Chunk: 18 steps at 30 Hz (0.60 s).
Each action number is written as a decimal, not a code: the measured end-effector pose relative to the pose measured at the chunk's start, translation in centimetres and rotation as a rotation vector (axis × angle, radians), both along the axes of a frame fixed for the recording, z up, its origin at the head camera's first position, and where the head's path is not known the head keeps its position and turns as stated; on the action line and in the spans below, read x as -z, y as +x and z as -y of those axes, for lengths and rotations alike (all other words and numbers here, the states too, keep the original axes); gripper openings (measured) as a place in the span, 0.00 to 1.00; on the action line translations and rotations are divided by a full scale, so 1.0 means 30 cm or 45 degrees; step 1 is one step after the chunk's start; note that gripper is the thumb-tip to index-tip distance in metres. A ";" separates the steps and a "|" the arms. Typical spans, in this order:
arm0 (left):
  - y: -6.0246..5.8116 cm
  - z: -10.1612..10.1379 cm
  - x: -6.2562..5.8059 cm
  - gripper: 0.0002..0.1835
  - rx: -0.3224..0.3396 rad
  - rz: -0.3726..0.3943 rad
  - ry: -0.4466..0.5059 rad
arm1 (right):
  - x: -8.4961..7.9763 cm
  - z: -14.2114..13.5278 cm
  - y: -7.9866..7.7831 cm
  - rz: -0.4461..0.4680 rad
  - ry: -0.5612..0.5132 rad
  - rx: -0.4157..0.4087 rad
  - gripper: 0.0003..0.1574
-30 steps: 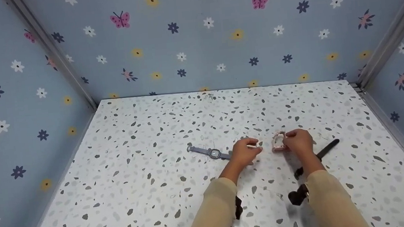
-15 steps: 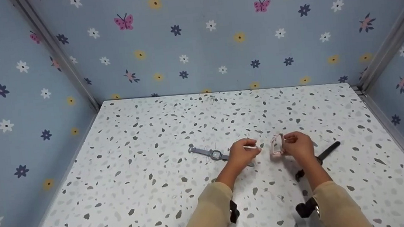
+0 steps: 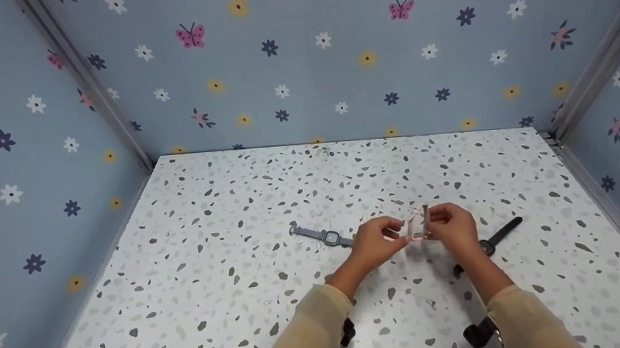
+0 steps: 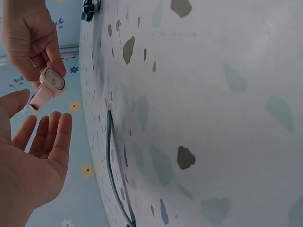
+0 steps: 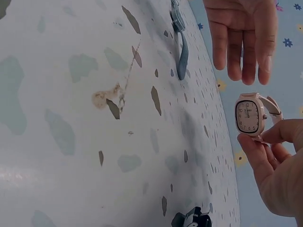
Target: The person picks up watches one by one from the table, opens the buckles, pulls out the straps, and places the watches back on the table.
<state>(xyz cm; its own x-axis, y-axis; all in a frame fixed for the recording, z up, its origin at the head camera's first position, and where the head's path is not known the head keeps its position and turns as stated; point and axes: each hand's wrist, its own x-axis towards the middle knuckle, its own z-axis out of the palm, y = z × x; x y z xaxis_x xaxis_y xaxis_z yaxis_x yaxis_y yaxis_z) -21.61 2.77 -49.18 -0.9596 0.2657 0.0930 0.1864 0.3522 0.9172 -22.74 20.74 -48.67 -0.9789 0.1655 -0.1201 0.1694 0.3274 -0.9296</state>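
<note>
A pale pink wristwatch [image 3: 414, 226] is held up off the table between both hands in the head view. My right hand [image 3: 454, 227] pinches it with thumb and fingers by the strap end beside the case. Its squarish dial [image 5: 248, 117] faces the right wrist camera, with part of the strap looping behind. On the other side, my left hand [image 3: 374, 243] has its fingers extended towards the watch; in the left wrist view a gap separates those fingertips [image 4: 65, 120] from the strap.
A grey-blue wristwatch [image 3: 331, 238] lies stretched out left of the left hand, its strap partly behind that hand. A black wristwatch [image 3: 487, 246] lies beneath the right forearm. Both rest on the speckled white table [image 3: 233, 318], enclosed by flowered blue walls [image 3: 312, 83].
My right hand has drawn the pink wristwatch leftward and turned it more upright. The left hand has stayed nearly in place. More of the black wristwatch shows.
</note>
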 end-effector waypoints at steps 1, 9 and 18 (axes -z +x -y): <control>0.002 0.000 -0.003 0.14 -0.007 -0.013 0.004 | -0.002 0.005 0.006 -0.016 -0.007 -0.006 0.19; 0.020 0.010 -0.012 0.17 -0.073 0.036 0.095 | -0.013 0.039 0.046 -0.103 -0.031 -0.056 0.17; 0.029 0.019 -0.019 0.15 -0.086 0.063 0.051 | -0.019 0.059 0.063 -0.167 0.002 -0.089 0.16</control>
<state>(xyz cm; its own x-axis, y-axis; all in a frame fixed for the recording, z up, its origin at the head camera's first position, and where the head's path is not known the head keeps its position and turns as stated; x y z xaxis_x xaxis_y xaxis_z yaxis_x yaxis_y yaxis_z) -20.75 2.19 -48.62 -0.9789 0.1970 0.0545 0.1177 0.3256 0.9381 -20.86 18.98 -48.11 -0.9953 0.0962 0.0098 0.0232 0.3354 -0.9418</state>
